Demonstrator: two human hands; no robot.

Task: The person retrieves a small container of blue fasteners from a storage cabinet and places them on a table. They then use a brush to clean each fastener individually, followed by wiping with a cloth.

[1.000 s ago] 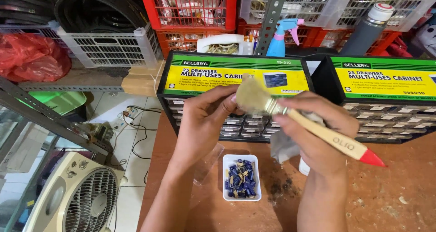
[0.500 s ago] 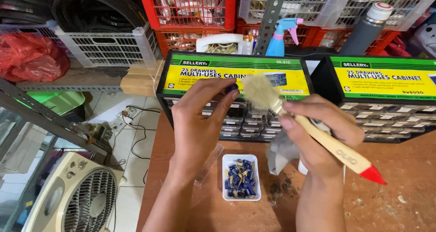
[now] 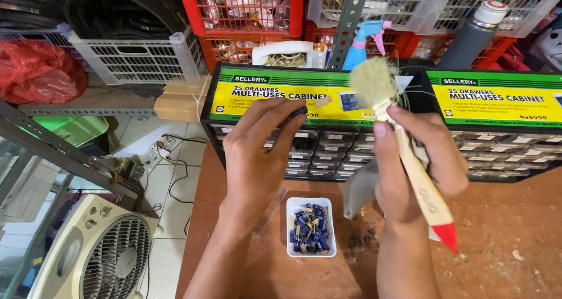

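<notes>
We are gripping the paintbrush (image 3: pixel 410 158) in our right hand (image 3: pixel 410 164), bristles up; left hand (image 3: pixel 257 152) fingertips are pinching a small dark piece just left of them.

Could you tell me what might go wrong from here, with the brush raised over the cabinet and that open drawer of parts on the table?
1. The small white plastic drawer of blue connectors sits open between the forearms; a wrist could knock it and spill them.
2. The right hand holds the wooden paintbrush with a red-tipped handle plus a grey cloth, so the grip may slip.
3. The left hand pinches a small dark part at the black drawer cabinet; it could drop.
</notes>
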